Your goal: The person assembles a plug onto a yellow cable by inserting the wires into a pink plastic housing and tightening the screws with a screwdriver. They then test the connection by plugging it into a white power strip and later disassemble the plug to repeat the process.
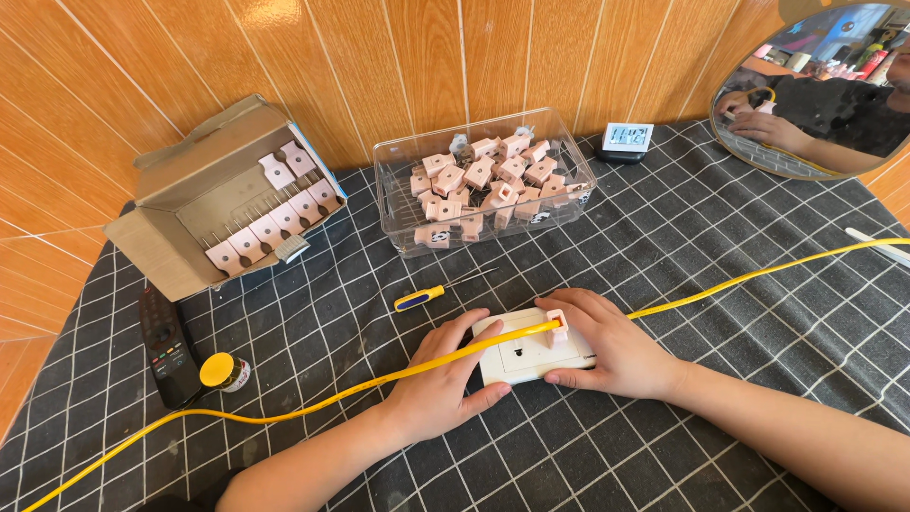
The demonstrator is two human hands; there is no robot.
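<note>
Steadying the white socket plate [531, 356] near the table's front edge, the left hand [441, 379] and right hand [607, 346] gripped its ends; a pink connector [556, 325] on the yellow cable [284, 410] sat atop it. Pressing straight down seemed wise. Farther back lay a screwdriver [431, 294] and clear bin [483, 185].

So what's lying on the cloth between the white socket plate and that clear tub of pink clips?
In the head view, a screwdriver with a blue-and-yellow handle lies between the white socket plate and the clear tub.
</note>
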